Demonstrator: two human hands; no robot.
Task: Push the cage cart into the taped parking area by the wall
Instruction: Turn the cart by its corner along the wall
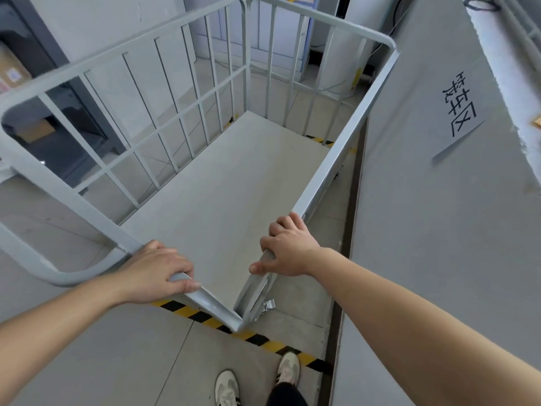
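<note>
Head view — grey metal cage cart (222, 183), barred sides, bare platform, standing alongside the wall (439, 230) on its right. Left hand (158, 273): fingers curled over the near top rail, close to the cart's near corner. Right hand (288, 250): wrapped around the right-side top rail, just beyond that corner. Yellow-black floor tape (263, 339) — one strip runs under the near corner, another shows past the far right corner. Paper sign (459, 108) with handwritten characters on the wall. Two shoes (257, 379) on the floor, beside the near strip.
</note>
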